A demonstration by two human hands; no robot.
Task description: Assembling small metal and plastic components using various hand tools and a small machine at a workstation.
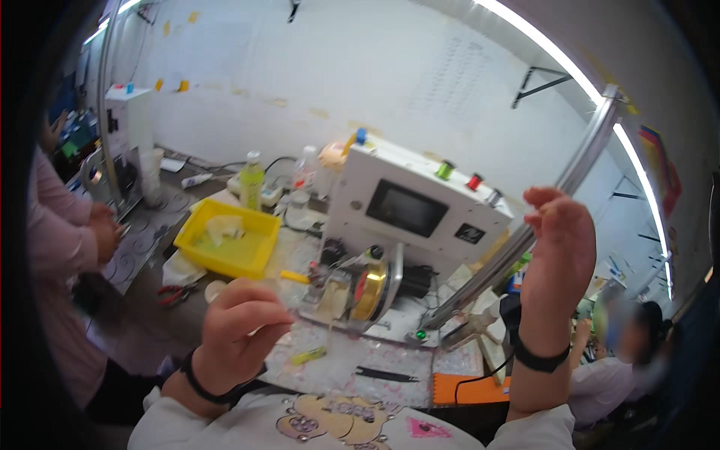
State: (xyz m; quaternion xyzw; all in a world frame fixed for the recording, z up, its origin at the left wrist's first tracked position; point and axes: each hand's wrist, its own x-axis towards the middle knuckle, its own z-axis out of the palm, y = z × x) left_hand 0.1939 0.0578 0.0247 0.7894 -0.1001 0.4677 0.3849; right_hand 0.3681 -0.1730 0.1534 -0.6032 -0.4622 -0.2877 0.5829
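My left hand [244, 328] is raised over the near left of the bench, its thumb and fingertips pinched together. Anything held there is too small to make out. Higher up on the right is my right hand [559, 244], with fingers curled in and fingertips close together; what they hold, if anything, does not show. Between the hands stands a white machine [352, 176] with a dark screen [407, 208]. At its front is a gold-rimmed wheel [369, 292], nearest to my left hand. Black tweezers [386, 374] lie on the bench in front of the machine.
A yellow tray [264, 251] holds pale scraps, with a green bottle [252, 180] behind it. Red-handled pliers [177, 294] lie at left. A metal post [480, 281] slants up beside my right arm. An orange notebook [469, 389] lies near right. People sit at both sides.
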